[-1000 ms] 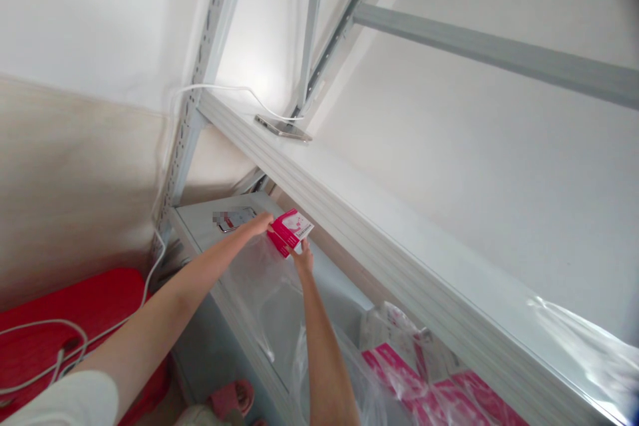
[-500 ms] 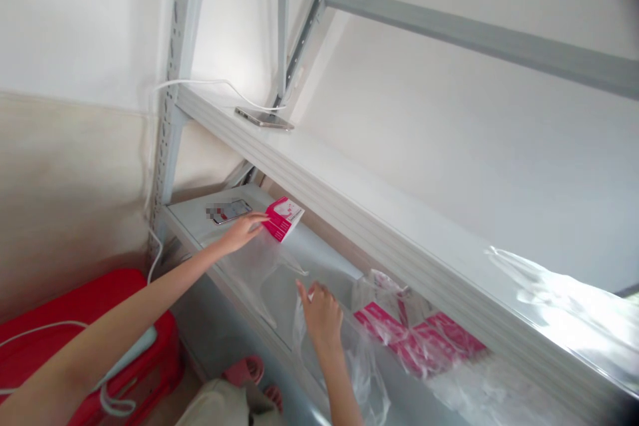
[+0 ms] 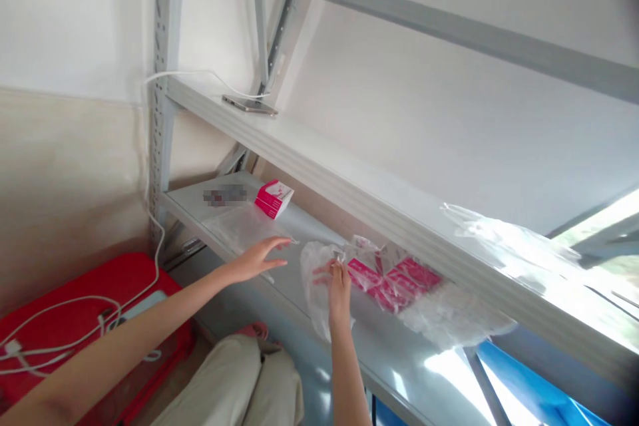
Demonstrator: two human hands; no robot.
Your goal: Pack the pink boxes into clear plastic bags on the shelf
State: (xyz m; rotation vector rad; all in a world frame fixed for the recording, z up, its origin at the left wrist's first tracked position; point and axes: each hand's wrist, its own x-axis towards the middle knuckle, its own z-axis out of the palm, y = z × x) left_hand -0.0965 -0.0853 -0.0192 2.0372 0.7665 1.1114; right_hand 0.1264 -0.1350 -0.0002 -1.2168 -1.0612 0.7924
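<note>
Clear plastic bag (image 3: 319, 286) at frame centre hangs over the lower shelf (image 3: 299, 239) edge, long axis near vertical, mouth up; right hand (image 3: 338, 287) fingers pinch its top. Left hand (image 3: 257, 257), fingers spread, hovers just left. Pink box (image 3: 273, 198) lies upper left.

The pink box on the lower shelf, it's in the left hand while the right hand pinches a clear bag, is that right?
Not quite. The head view shows the pink box lying alone on the lower shelf; the left hand hovers open, apart from it. The right hand does pinch a clear bag.
</note>
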